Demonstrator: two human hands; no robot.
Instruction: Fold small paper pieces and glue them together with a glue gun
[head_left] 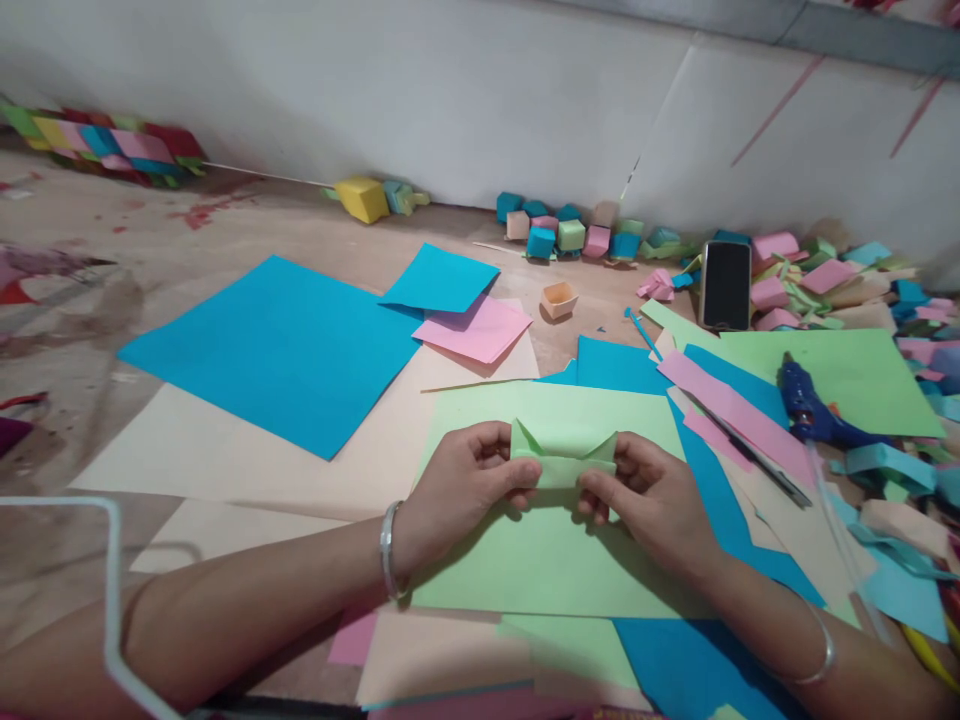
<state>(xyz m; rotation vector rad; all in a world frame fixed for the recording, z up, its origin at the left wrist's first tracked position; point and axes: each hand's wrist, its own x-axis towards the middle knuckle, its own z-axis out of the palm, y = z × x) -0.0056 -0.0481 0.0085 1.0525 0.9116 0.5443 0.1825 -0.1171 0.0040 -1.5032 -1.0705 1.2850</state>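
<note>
Both hands hold a small folded piece of light green paper [566, 470], raised above a larger green sheet [510, 570]. My left hand [472, 470] pinches its left end, thumb in front and fingers behind. At the right end, my right hand [645, 490] grips it the same way. The folded paper has a flap along the front and pointed, slanting folds at both upper corners. Some fingertips are hidden behind it.
A large blue sheet [277, 350], a pink square [476, 328] and a small peach paper box [559, 300] lie beyond. To the right are a knife [750, 450], a glue gun [806, 400], a phone [726, 285] and piled paper pieces [840, 275].
</note>
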